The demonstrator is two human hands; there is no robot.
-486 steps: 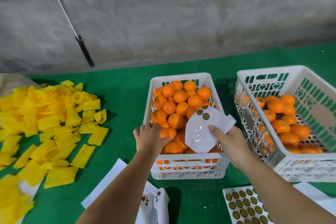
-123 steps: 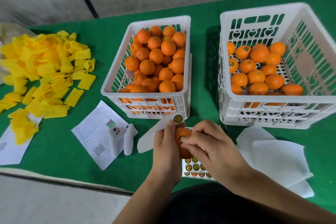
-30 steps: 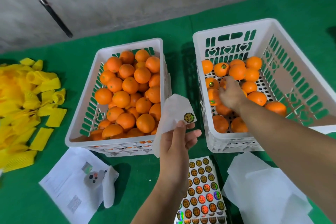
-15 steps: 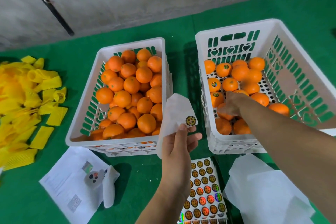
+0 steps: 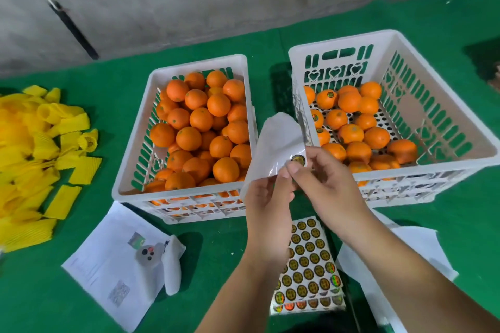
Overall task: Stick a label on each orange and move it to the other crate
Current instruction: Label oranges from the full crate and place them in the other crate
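Observation:
Two white plastic crates stand on the green table. The left crate [image 5: 135, 159] is piled with unlabelled oranges [image 5: 201, 119]. The right crate [image 5: 438, 94] holds a single layer of oranges [image 5: 349, 101], some with round labels. My left hand [image 5: 267, 200] holds a white backing sheet [image 5: 278, 140] that carries one round gold-and-black label [image 5: 298, 159]. My right hand [image 5: 328, 184] is at that label, with thumb and forefinger pinching at the sheet's edge beside it. Neither hand holds an orange.
A full sheet of round labels [image 5: 308, 265] lies at the near edge under my forearms. Used white backing sheets [image 5: 416, 251] lie to its right. A printed paper with a small white device [image 5: 151, 254] lies left. Yellow foam fruit sleeves [image 5: 35, 159] are heaped at far left.
My right hand has left the right crate, with no orange in it, and come back to the sheet in my left hand, where it now pinches at the label.

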